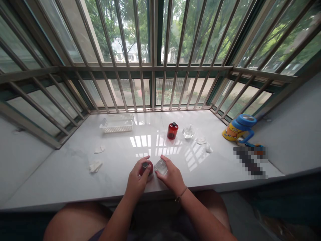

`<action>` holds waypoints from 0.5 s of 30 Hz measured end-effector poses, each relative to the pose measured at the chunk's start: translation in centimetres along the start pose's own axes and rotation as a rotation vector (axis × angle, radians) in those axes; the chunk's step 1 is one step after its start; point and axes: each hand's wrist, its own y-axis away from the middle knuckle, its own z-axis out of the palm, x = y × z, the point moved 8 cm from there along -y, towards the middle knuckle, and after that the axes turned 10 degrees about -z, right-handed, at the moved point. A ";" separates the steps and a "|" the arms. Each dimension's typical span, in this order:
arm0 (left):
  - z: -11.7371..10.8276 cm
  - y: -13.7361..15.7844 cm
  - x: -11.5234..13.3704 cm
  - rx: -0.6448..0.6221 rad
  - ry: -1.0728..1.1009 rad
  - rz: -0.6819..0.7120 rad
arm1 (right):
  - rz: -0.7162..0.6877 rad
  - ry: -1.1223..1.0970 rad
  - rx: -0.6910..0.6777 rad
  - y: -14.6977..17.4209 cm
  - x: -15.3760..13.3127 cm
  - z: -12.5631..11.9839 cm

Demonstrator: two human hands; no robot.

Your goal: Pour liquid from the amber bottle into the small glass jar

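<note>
My left hand (139, 174) is wrapped round a small red bottle (150, 168) with a dark cap, near the front edge of the white counter. Beside it, my right hand (171, 172) grips a clear, faceted glass piece (161, 166) between thumb and fingers; its exact kind is hard to make out. The two objects are close together. Farther back stands a second red bottle (172, 131) with a black top. Right of that bottle sits another clear glass piece (188, 132).
A white plastic basket (117, 128) lies at the back left. Crumpled tissues (95, 166) are on both sides of the counter (75, 180). A blue and yellow mug-like bottle (238, 129) stands at right, near a blurred-out dark object (249, 161). Metal window bars (152, 68) rise behind.
</note>
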 end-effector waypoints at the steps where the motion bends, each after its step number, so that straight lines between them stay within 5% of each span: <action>1: 0.0 0.0 -0.1 0.007 0.012 -0.008 | 0.001 0.000 -0.001 0.0 0.0 0.0; 10: -0.1 0.2 -1.7 0.180 0.161 -0.031 | 0.016 -0.006 -0.003 0.0 0.2 0.1; 15: 0.0 0.1 -2.3 0.163 0.210 -0.072 | 0.017 0.002 -0.001 0.1 0.3 0.1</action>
